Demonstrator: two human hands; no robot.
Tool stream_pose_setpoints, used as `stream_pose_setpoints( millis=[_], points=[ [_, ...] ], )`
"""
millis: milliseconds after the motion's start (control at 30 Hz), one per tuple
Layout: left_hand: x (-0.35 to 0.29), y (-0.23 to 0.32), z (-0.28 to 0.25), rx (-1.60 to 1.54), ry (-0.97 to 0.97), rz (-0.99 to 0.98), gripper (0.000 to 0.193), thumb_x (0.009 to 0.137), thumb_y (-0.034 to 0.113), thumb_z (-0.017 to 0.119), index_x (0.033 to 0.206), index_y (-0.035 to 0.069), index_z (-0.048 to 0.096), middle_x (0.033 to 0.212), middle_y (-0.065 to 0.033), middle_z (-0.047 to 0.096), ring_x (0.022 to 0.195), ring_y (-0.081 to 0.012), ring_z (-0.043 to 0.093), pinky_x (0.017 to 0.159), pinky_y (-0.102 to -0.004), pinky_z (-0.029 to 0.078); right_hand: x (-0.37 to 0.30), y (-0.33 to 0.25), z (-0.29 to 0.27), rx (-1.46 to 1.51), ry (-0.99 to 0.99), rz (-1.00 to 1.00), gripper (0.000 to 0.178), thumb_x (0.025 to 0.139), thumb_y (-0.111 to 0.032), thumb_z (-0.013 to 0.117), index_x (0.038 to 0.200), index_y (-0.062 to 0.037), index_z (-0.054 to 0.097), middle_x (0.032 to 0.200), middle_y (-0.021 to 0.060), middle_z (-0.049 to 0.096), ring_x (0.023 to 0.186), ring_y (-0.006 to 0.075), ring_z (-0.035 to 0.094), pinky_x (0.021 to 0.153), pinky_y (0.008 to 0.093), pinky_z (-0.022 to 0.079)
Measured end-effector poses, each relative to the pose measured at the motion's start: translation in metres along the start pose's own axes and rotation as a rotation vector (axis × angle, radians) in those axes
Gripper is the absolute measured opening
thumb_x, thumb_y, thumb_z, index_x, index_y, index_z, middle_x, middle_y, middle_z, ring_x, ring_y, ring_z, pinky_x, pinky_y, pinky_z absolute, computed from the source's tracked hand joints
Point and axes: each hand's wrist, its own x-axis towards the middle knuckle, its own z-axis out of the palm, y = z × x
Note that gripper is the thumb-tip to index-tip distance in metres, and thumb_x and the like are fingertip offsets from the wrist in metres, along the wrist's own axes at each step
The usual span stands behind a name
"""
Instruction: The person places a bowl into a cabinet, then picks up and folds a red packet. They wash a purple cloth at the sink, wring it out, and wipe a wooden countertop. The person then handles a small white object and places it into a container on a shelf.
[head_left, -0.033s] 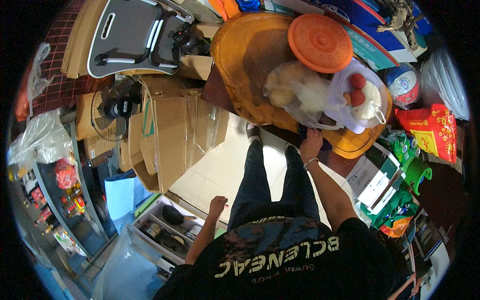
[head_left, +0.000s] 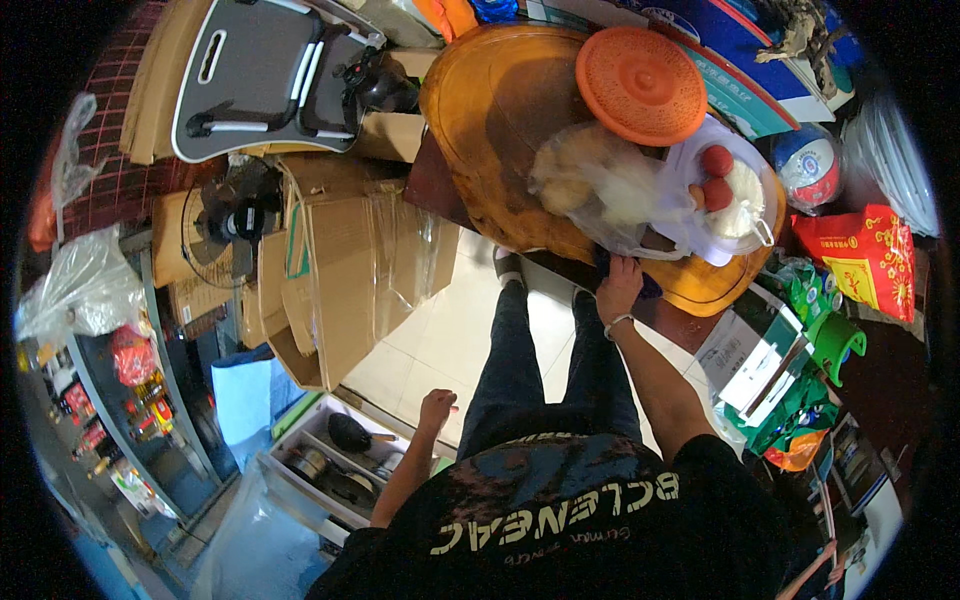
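Note:
At the near edge of the wooden table (head_left: 480,130), my right hand (head_left: 620,288) closes over a dark blue cloth (head_left: 650,286), most of which lies under the fingers. Just beyond it lies a clear plastic bag (head_left: 625,195) with pale, rounded contents I cannot make out. A whitish plastic basin (head_left: 690,150) stands beside the bag, with red balls (head_left: 716,192) and a white bundle (head_left: 745,203) in it. Over the floor, away from the table, my left hand (head_left: 437,408) hangs with curled fingers and nothing visible in them.
An orange perforated lid (head_left: 641,87) rests toward the table's far side. Open cardboard boxes (head_left: 345,270), a fan (head_left: 240,220) and a folded grey chair (head_left: 250,80) crowd the left. Near my left arm is a drawer of utensils (head_left: 350,455). A red packet (head_left: 858,258) lies at right.

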Motion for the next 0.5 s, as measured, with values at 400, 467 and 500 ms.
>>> stream_pose_setpoints(
  millis=[400, 467, 500],
  points=[
    [0.034, 0.083, -0.046, -0.084, -0.071, -0.001, 0.026, 0.092, 0.015, 0.062, 0.107, -0.006, 0.065, 0.092, -0.0105, 0.068, 0.077, -0.0209, 0.07, 0.068, -0.0296, 0.054, 0.016, -0.114, 0.065, 0.101, 0.182, -0.216, 0.065, 0.068, 0.005, 0.065, 0.131, -0.0069, 0.057, 0.139, 0.0165, 0.052, 0.117, 0.0416, 0.047, 0.097, 0.0521, 0.04],
    [0.033, 0.092, -0.047, 0.027, -0.055, -0.088, 0.027, 0.091, 0.015, 0.062, 0.107, -0.006, 0.065, 0.093, -0.0111, 0.068, 0.077, -0.0209, 0.068, 0.071, -0.0305, 0.055, 0.016, -0.146, 0.063, 0.093, 0.042, -0.255, 0.067, 0.071, 0.004, 0.066, 0.137, -0.0069, 0.054, 0.146, 0.0172, 0.047, 0.12, 0.0428, 0.046, 0.1, 0.053, 0.04],
    [0.035, 0.095, -0.049, 0.05, -0.06, -0.084, 0.027, 0.091, 0.015, 0.062, 0.108, -0.007, 0.065, 0.093, -0.0113, 0.068, 0.077, -0.0212, 0.068, 0.071, -0.0309, 0.056, 0.02, -0.159, 0.067, 0.059, 0.032, -0.197, 0.07, 0.073, 0.003, 0.067, 0.14, -0.0068, 0.05, 0.151, 0.0172, 0.042, 0.124, 0.0441, 0.044, 0.103, 0.054, 0.039]
  ],
)
